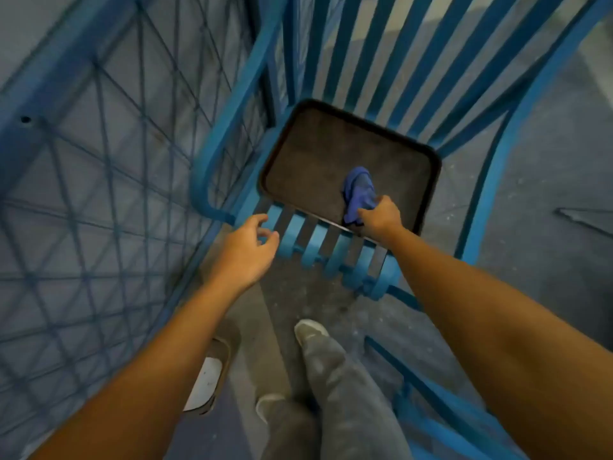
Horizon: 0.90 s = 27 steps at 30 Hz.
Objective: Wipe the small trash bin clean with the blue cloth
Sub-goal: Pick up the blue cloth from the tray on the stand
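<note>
The small trash bin (431, 167) is a dark rectangular container with a black rim, seen from above, set inside a blue slatted metal frame (318, 240). Its dusty brown inside surface fills the opening. My right hand (381, 219) is shut on the blue cloth (360, 194) and presses it against the bin's inner near right side. My left hand (247, 247) hovers at the frame's near left corner, fingers curled and apart, holding nothing.
A blue wire-mesh panel (99, 194) stands at the left. Blue vertical bars (414, 61) rise behind the bin. My legs and shoes (311, 330) stand on grey concrete below. A white flat object (205, 383) lies on the ground by my left arm.
</note>
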Tool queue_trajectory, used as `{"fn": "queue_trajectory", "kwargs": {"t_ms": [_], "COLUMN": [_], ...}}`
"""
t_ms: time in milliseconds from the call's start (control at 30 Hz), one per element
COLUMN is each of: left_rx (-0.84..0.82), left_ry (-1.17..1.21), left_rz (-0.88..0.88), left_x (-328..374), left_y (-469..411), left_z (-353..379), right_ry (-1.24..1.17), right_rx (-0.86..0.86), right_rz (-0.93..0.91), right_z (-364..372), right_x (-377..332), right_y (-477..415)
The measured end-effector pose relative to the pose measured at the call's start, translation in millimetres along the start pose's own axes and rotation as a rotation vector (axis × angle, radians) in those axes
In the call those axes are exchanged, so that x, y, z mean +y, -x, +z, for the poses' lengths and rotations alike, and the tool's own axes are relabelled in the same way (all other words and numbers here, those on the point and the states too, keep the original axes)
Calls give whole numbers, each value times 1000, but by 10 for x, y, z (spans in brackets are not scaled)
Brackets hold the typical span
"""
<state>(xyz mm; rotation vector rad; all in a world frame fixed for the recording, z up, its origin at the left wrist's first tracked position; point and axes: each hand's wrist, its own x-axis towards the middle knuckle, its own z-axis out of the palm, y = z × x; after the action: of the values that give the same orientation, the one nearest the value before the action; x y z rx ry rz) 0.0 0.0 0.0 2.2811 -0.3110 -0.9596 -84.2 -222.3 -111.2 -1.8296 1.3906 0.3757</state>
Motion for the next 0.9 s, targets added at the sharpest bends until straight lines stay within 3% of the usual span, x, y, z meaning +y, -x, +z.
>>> {"fn": "queue_trajectory", "kwargs": {"t_ms": [300,567,700,900], "left_rx": [-19,-54,-36,69], "left_ry": [19,70,92,161], "left_rz": [-21,-64,-65,-27], "left_x": [-290,-456,-445,-314], "left_y": [-453,-589,-576,-486], "left_z": [323,486,433,226], "right_ry": [-27,127,-208,-499], "right_rx": [47,171,214,-99], "right_rz": [118,169,52,-234], "right_z": [297,475,430,341], "right_x": [21,116,92,-255], "right_y": [-663,-865,-739,-76]}}
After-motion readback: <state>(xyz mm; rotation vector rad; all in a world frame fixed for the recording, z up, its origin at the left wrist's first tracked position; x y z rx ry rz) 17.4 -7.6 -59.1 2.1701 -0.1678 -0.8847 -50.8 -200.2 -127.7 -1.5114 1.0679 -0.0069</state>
